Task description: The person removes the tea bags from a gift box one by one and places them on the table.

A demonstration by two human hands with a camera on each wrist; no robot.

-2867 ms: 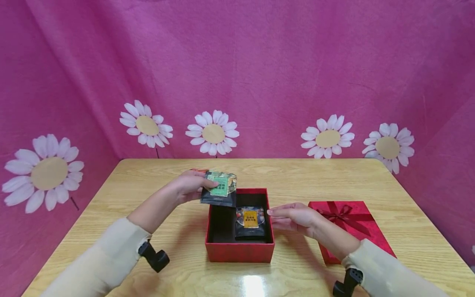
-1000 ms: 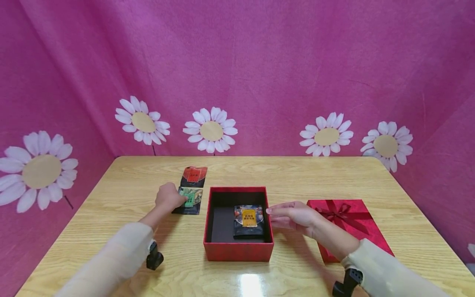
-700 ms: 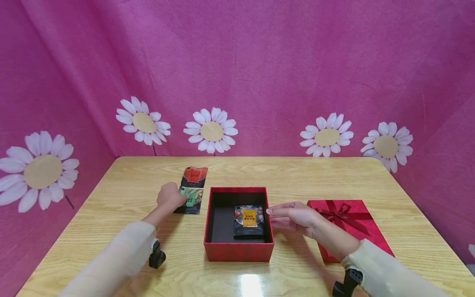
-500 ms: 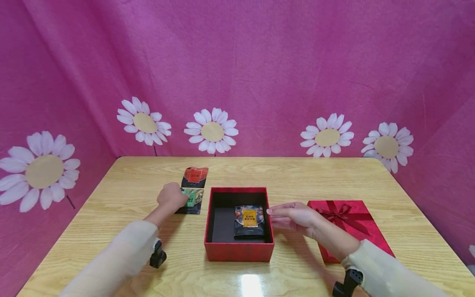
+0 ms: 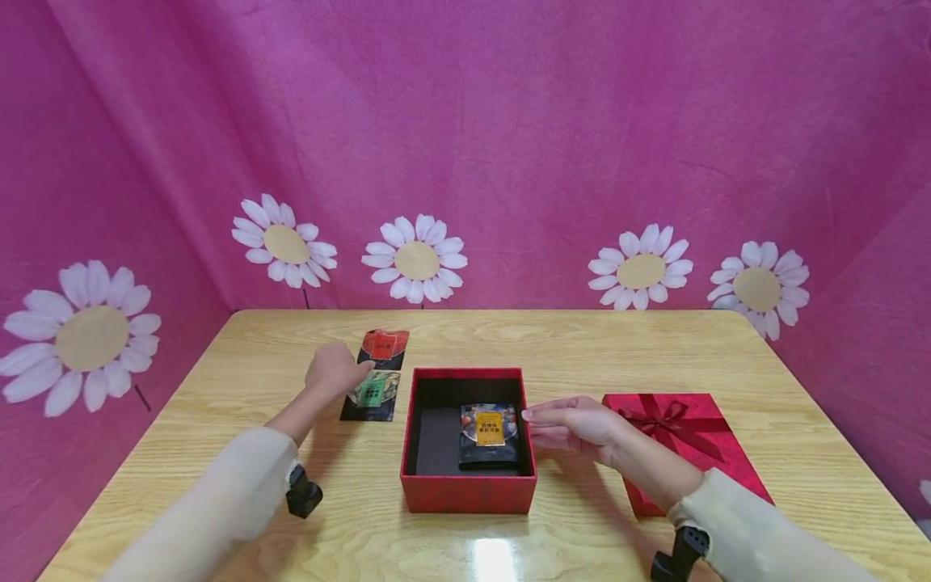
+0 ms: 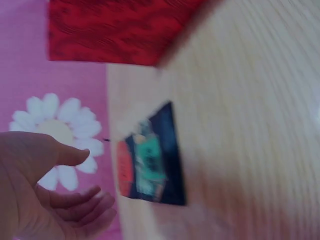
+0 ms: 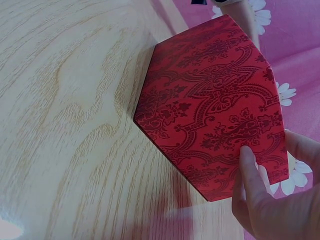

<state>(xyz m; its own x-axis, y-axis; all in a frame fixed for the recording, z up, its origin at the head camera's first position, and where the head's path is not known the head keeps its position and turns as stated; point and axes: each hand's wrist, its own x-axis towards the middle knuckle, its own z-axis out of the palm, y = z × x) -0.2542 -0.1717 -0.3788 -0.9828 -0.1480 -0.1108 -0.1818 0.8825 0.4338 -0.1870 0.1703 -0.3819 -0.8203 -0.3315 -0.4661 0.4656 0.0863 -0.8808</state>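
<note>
My left hand (image 5: 333,373) hovers by a black pouch with a green label (image 5: 372,393), which lies flat on the table. In the left wrist view, the thumb and fingers of this hand stand apart with nothing between them. Just behind the green-labelled pouch lies another pouch with a red label (image 5: 384,347). A red patterned gift box (image 5: 465,495) stands uncovered in the middle, with an orange-labelled pouch (image 5: 490,436) on the right side of its floor. My right hand (image 7: 280,200) holds the box's right wall, thumb at the rim and fingers against the outside.
The red box lid (image 5: 698,444), with a dark red ribbon bow, lies on the right of the wooden table (image 5: 567,339), partly behind the right forearm. A pink flower-print cloth (image 5: 509,162) hangs behind the table.
My left hand has carried the green-labelled and red-labelled pouches out from over the box, laid them left of it, and let go. The right hand has stayed at the box.
</note>
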